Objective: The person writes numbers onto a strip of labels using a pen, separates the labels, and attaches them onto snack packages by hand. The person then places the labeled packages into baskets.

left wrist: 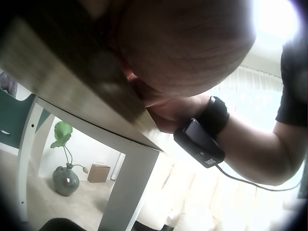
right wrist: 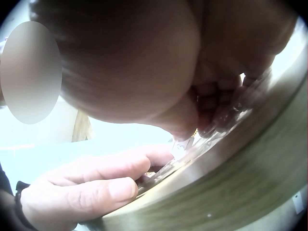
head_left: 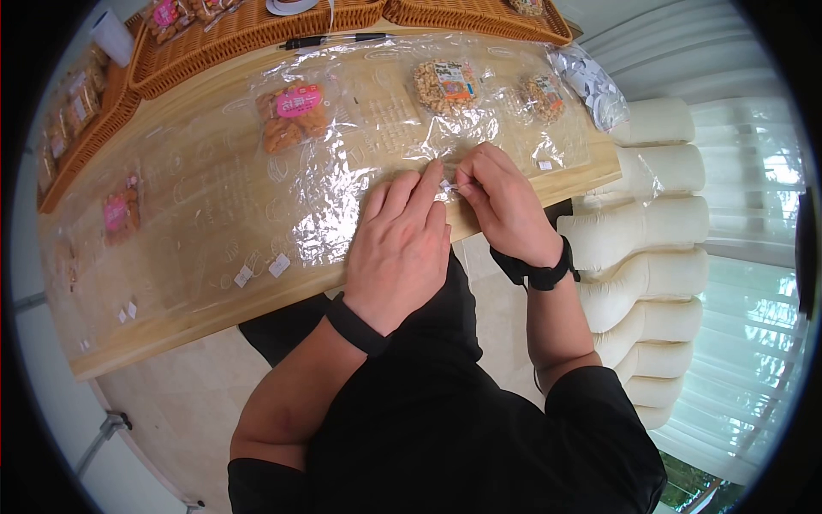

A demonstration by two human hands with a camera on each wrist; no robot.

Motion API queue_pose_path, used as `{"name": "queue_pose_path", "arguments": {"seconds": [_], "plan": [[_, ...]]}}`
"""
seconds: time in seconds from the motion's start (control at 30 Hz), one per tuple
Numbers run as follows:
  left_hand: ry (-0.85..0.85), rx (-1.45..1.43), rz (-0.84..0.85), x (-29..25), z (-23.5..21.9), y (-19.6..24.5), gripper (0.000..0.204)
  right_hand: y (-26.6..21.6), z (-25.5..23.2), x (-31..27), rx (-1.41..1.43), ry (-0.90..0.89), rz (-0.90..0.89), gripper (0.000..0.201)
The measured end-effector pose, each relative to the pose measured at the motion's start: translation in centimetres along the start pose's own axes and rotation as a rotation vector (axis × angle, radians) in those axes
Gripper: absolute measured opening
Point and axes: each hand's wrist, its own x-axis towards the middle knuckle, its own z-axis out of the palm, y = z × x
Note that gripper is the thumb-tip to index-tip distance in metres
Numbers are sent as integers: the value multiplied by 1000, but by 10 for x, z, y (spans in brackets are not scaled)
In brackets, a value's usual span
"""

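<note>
At the table's front edge, my left hand lies with its fingers stretched out over the clear plastic cover. Just beside its fingertips, my right hand has curled fingers and pinches a small white paper tag between thumb and finger. In the head view that tag shows partly between the two hands. Beyond the hands lie a round nut cake in a clear wrapper, a smaller one, and a bag of brown snacks with a pink label. My palms fill much of both wrist views.
Wicker trays with packed snacks line the table's far side, with a black pen before them. Small white tags lie near the front edge. A crumpled silvery wrapper is at the right end. Another pink-labelled bag lies left.
</note>
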Motion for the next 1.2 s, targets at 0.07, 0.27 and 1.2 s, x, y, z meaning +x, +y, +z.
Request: {"name": "queue_pose_path", "arguments": {"seconds": [0.07, 0.27, 1.2], "plan": [[-2, 2, 0, 0, -1, 0, 18, -2, -2, 0, 28, -20, 14, 8], [3, -7, 1, 0, 0, 0, 17, 1, -1, -3, 128, 7, 46, 9], [25, -45, -8, -1, -1, -1, 19, -4, -13, 21, 216, -258, 296, 11]]}}
